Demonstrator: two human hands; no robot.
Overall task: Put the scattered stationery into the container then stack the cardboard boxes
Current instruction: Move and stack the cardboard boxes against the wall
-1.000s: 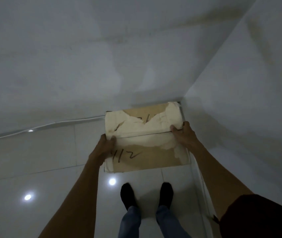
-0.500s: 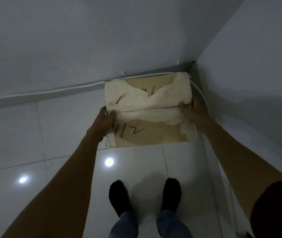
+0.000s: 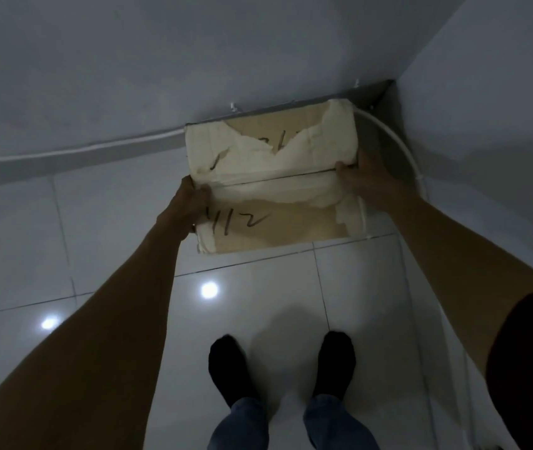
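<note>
Tiled floor [image 3: 112, 228] runs into a wall corner [image 3: 392, 89]. We grip the box [image 3: 275, 190] at its side edges, left hand [image 3: 190, 203] and right hand [image 3: 366, 180] both clasped on it. Over the last second it has come closer to the corner, so set-down appears imminent.

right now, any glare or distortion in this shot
Head view: dim, bluish light; two glare spots on the glossy floor; wide-angle stretch at the edges; the cardboard box, gripped by left hand and right hand, looks slightly soft.
</note>
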